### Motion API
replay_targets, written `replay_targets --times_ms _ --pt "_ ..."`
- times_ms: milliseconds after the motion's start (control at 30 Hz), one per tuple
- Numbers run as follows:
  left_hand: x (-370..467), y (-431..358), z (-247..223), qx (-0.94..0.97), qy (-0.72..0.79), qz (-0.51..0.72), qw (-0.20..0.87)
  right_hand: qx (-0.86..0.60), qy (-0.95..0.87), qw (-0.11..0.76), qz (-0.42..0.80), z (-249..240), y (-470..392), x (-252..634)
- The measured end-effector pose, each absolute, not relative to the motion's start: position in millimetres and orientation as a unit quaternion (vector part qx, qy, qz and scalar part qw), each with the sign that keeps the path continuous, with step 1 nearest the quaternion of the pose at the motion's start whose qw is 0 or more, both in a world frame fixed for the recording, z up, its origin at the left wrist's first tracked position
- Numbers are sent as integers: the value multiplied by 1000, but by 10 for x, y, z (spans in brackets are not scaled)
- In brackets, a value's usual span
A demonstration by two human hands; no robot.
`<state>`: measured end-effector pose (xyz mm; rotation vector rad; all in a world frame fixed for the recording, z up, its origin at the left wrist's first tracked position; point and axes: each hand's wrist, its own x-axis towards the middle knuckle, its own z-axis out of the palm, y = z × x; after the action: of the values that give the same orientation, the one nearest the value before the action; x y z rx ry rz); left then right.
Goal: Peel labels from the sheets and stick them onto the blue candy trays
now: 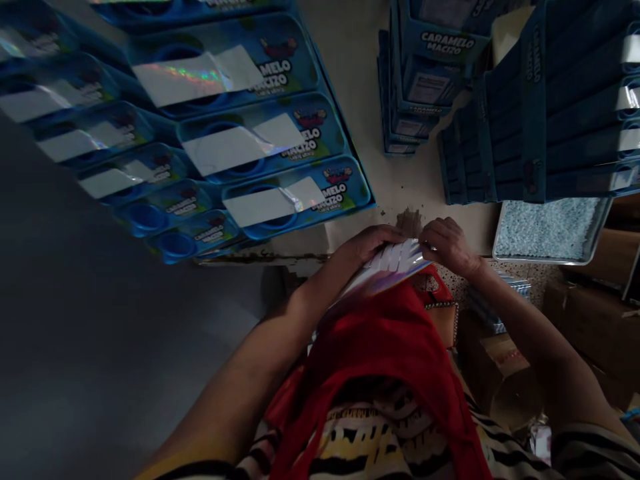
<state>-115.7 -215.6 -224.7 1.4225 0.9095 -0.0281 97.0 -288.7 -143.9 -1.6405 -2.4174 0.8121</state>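
A shiny sheet with white strips (395, 260), glinting with rainbow colours, lies across my lap against a red apron (370, 333). At its upper left edge my left hand (376, 241) is closed on it, thumb and fingers at the border. My right hand (447, 245) pinches the sheet's right end with curled fingers; whether a single strip is between the fingertips I cannot tell. Ahead and to the left stand rows of blue candy boxes (320, 143) printed "Caramelo Macizo". Most carry a similar shiny white strip (273, 201) across the front, while two at the lower left show bare round blue shapes.
More blue boxes (433, 87) are stacked at the back, and a tall leaning pile (510, 133) stands at the right. Beneath it, a metal tray (545, 259) holds small pale blue pieces. Brown cartons (580, 320) sit low on the right, below the worn table edge (305, 257).
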Motion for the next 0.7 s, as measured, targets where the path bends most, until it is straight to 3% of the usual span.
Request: replay_targets --times_ms 100,233,533,700 --pt "-1251 -2121 -2345 500 378 -38 778 -542 -788 90 279 -1447 -2963 999" --pt "-1324 -2057 -2501 417 354 -31 837 -582 -720 198 321 -1542 -3091 1093" --pt "-1006 -2056 -2668 567 314 4 762 -676 -557 324 357 -1684 -3358 1079" --pt "-769 -1973 -2658 629 294 -33 719 -716 -521 327 329 -1651 -3477 1174"
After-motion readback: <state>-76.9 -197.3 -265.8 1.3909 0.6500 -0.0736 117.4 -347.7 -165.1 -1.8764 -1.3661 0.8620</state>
